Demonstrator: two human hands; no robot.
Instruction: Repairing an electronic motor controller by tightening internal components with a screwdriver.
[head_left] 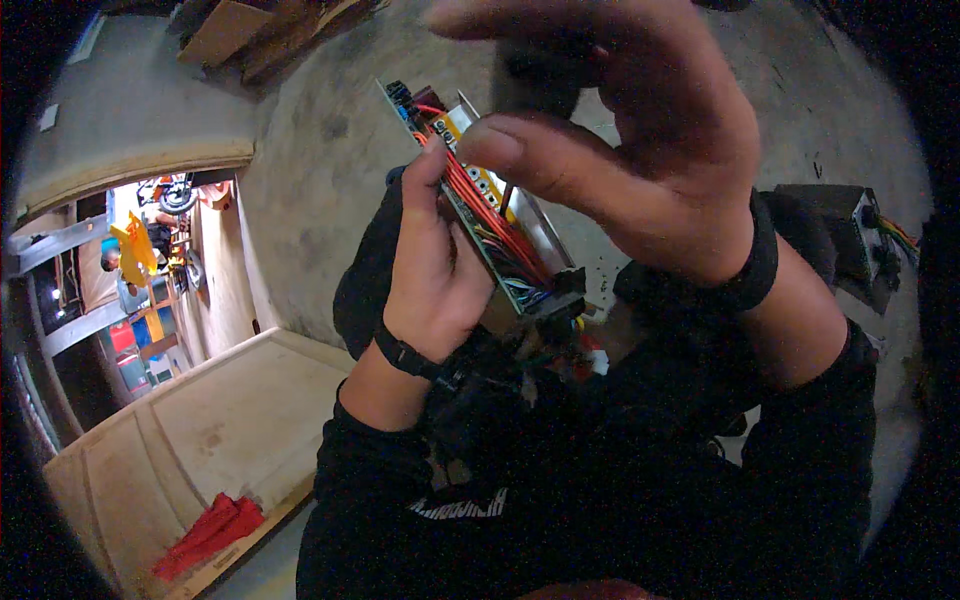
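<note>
My left hand [435,280] grips a long electronic assembly [480,200] from its lower left side, thumb along the edge. It has a circuit board, a bundle of red and dark wires, yellow parts and a pale metal casing, with more cables at its lower end. My right hand [660,170] is raised over the assembly, fingers loosely curved and apart from the thumb, whose tip is at the upper part of the wires; whether it touches them I cannot tell. My dark-clothed legs lie beneath.
A metal box [830,240] with coloured cables sits on the concrete floor [300,140] at right. Cardboard [225,30] lies at upper left. A pale board [170,430] holds a red cloth [210,535]. Through a doorway show a motorcycle [178,195], a yellow item and a person [110,258].
</note>
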